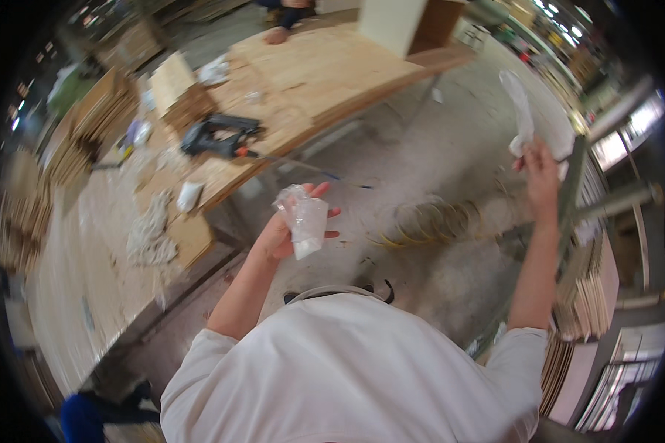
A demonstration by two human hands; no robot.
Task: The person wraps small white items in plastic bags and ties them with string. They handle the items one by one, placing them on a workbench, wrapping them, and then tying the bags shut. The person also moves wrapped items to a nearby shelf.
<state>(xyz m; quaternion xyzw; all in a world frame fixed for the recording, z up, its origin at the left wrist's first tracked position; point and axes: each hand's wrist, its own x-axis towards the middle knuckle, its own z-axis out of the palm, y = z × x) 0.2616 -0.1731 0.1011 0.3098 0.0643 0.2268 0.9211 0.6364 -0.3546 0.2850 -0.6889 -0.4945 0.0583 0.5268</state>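
My left hand [275, 236] is held out in front of me, palm up, with its fingers partly spread. It supports a small crumpled clear plastic bag [308, 218], which has something white at its lower end. My right hand [541, 171] is stretched far out to the right, its fingers closed on the lower end of a limp, whitish strip of plastic film [521, 103]. The strip is blurred, and its upper end stands up above the hand. Both hands are over the floor, apart from the workbench.
A wooden workbench [332, 81] bears a black nail gun [222, 134] with a hose, wood blocks [177, 85], a white glove [151, 230] and a cabinet box [395, 26]. A coiled yellow hose [421, 221] lies on the floor. Boards [587, 284] stand at right. Another person's hand [276, 35] rests at the far edge.
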